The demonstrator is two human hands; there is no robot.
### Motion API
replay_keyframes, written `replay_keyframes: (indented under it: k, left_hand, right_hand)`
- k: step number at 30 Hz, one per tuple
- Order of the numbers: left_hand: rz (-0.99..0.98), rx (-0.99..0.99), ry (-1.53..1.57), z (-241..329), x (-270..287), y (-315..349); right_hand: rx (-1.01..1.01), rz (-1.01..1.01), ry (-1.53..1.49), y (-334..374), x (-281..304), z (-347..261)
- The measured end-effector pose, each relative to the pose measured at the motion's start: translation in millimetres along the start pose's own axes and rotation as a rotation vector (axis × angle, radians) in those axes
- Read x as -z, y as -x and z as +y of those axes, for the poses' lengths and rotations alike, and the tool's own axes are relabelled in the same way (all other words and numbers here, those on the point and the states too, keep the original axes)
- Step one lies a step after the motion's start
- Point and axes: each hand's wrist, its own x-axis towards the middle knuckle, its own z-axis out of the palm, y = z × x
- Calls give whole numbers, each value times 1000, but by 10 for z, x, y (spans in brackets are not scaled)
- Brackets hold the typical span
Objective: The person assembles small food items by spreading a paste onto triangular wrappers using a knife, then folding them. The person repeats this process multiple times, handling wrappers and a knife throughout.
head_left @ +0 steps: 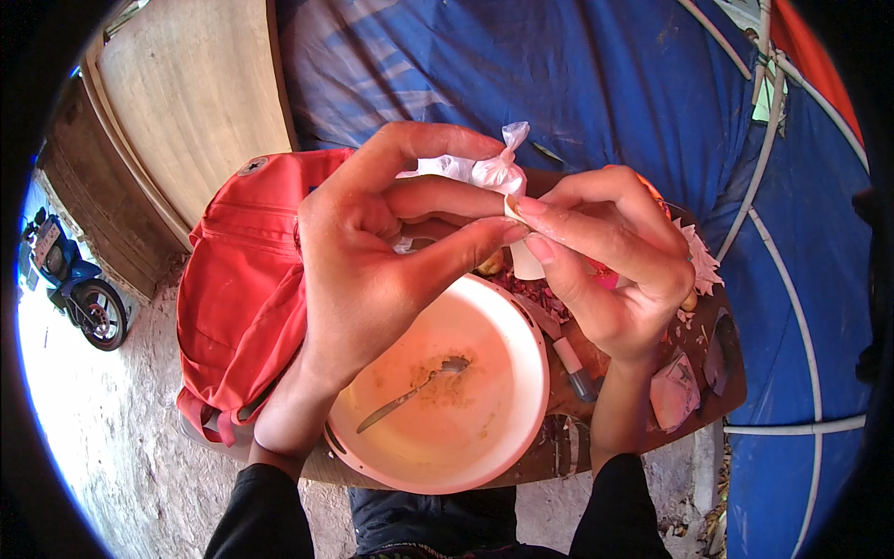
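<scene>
Above the far rim of a wide white basin (533,401), my two hands meet fingertip to fingertip. Between them is a small whitish piece with a brownish edge (510,207), which looks like a garlic clove. My left hand (363,247) pinches it with thumb and forefinger, the other fingers curled. My right hand (619,252) grips its other side with thumb and fingertips. The fingers cover most of the piece. In the basin a metal spoon (410,398) lies tilted among brownish bits and shallow liquid.
Right of the basin, a knife (573,363) lies on the brown table (708,401) among reddish-purple peelings (549,296). Behind my hands stands a knotted clear plastic bag (503,170). A red backpack (244,279) sits left. Blue tarpaulin (521,74) hangs behind; a motorbike (79,289) stands far left.
</scene>
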Motion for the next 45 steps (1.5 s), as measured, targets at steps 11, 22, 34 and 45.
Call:
replay_keyframes:
  k: [11,22,34,45]
  left_hand:
    - [-81,63,-113,50,19,5]
    - [-155,55,-236,42,72,-33]
    - [-161,19,-244,18,46,-27]
    - [-103,-12,-133,-26,43,-33]
  right_hand:
    - [-56,-158,-162,47,88,-2]
    - [-50,-103,-97,69,32,13]
    - [-21,-81,-42,-8,66,-9]
    - [-45,-100,-103,10,100,6]
